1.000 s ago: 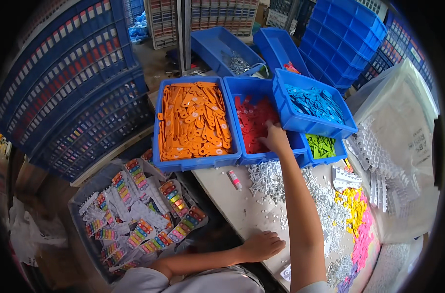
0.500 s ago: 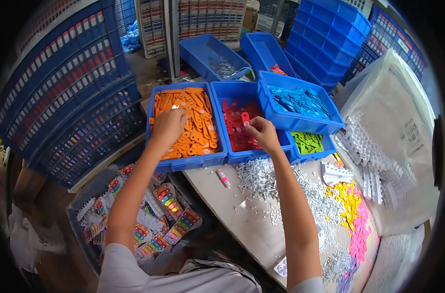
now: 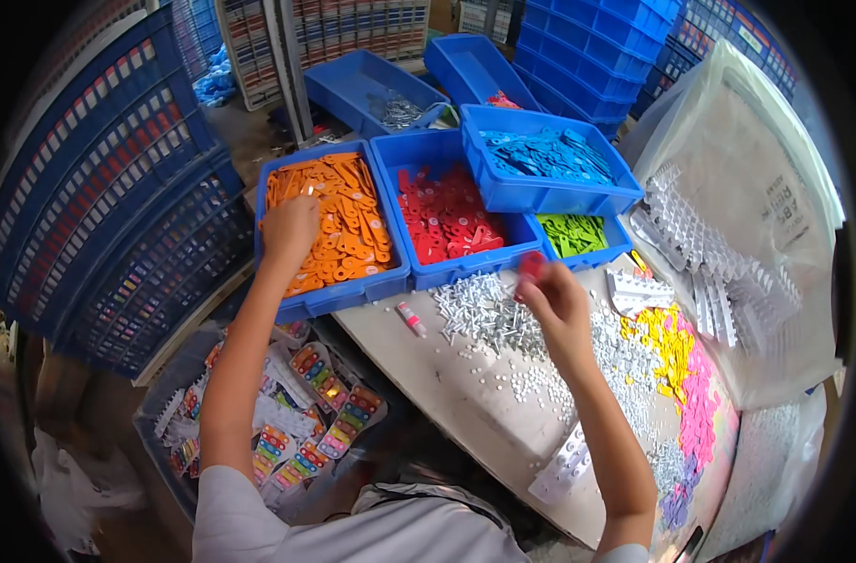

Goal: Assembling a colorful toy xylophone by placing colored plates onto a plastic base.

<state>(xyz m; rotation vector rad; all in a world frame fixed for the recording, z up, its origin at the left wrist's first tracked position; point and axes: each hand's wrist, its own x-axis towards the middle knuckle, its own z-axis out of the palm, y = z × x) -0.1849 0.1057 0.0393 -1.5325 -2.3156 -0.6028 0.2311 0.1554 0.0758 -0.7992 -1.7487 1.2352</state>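
My left hand [image 3: 291, 231] reaches into a blue bin [image 3: 345, 298] of long orange plastic pieces [image 3: 345, 220], each with a hole in its end. Its fingers are closed, and a small pale glint shows at their tips; what they hold is hard to make out. Between thumb and fingers of my right hand [image 3: 561, 310], a red plastic piece [image 3: 532, 265], smeared by motion, hangs over the table. Below that hand lies a heap of small silver rivets [image 3: 480, 310]. Similar red pieces [image 3: 442, 220] fill part of the middle bin [image 3: 475, 269].
A bin of blue pieces [image 3: 550, 155] rests tilted over one of green pieces [image 3: 573, 235]. Yellow pieces [image 3: 667, 352] and pink pieces [image 3: 698, 413] lie at right by a white plastic sack [image 3: 738, 178]. A small tube [image 3: 411, 319] and white moulded strip [image 3: 561, 466] lie on the table [image 3: 447, 394].
My right hand has come out of the red bin with a red piece, moving right and nearer over the rivets. My left hand stays among the orange pieces. The whole view has shifted.
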